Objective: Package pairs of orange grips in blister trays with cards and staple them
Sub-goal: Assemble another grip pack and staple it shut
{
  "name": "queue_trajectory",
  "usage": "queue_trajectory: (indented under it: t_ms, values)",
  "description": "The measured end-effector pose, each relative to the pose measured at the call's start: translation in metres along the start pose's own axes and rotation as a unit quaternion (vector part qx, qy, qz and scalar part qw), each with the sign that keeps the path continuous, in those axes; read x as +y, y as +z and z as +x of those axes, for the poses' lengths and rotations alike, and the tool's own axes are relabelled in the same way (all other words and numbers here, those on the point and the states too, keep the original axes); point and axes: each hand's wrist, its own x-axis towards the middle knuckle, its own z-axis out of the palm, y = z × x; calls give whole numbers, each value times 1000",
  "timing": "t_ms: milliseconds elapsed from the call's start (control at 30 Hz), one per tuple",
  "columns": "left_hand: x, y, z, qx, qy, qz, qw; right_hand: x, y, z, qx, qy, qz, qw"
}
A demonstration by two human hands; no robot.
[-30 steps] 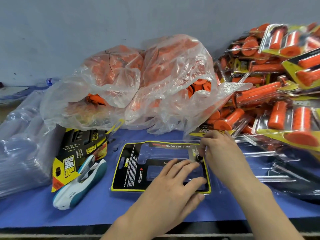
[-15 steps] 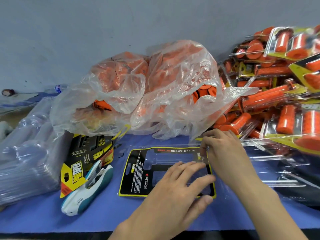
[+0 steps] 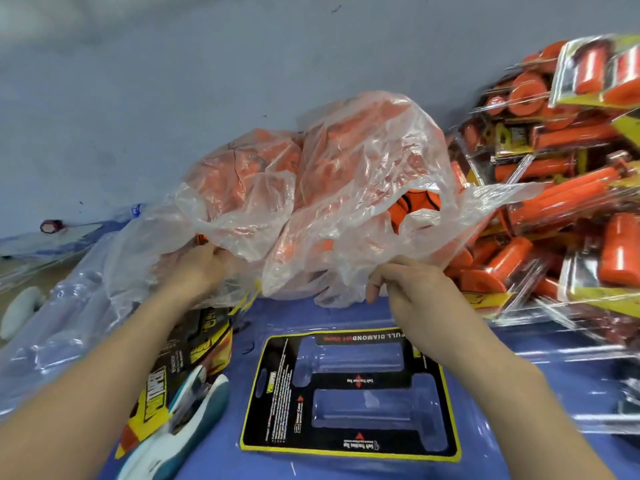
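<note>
A clear blister tray with a black and yellow card (image 3: 349,393) lies flat on the blue table (image 3: 540,386), both grip cavities empty. Behind it sit two clear plastic bags (image 3: 332,188) full of orange grips (image 3: 415,206). My left hand (image 3: 197,268) reaches under the lip of the left bag; its fingertips are hidden by the plastic. My right hand (image 3: 405,282) pinches the lower edge of the right bag. A white and teal stapler (image 3: 180,427) lies at the lower left, on a stack of cards (image 3: 194,344).
A heap of finished packs with orange grips (image 3: 568,188) fills the right side. A stack of empty clear trays (image 3: 59,327) lies at the left. A grey wall (image 3: 207,81) runs behind everything.
Both hands left the tray and card and moved up to the bags. The left hand went to the left bag, the right to the right bag's edge. The view shifted closer.
</note>
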Motion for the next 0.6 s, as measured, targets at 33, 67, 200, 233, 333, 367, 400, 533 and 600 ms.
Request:
queue_trajectory:
  t_ms: [33, 67, 200, 233, 333, 367, 400, 533, 600]
  values:
    - [7, 2, 10, -13, -20, -10, 1000, 0, 0, 2, 0, -1, 14, 1000]
    - [13, 3, 17, -12, -34, -28, 999, -1, 0, 4, 6, -2, 33, 999]
    - [38, 3, 24, 33, -78, -65, 994, -9, -2, 13, 66, -5, 109, 992]
    - [42, 0, 16, 44, -89, -66, 993, -10, -1, 14, 86, 0, 109, 990]
    - [56, -17, -24, 115, -28, 76, 990, -10, 2, 14, 137, 42, 52, 988]
    - [60, -23, -39, 132, 19, 90, 987, -10, 3, 12, 148, 61, 27, 987]
    - [65, -31, -55, 117, 83, 58, 988, -11, 5, 10, 154, 78, -4, 985]
    - [122, -44, -127, -71, 320, -259, 909, -14, 7, 5, 106, 142, -107, 978]
    - [154, -29, -133, -73, 378, -232, 893, -16, 4, 3, 72, 174, -116, 975]
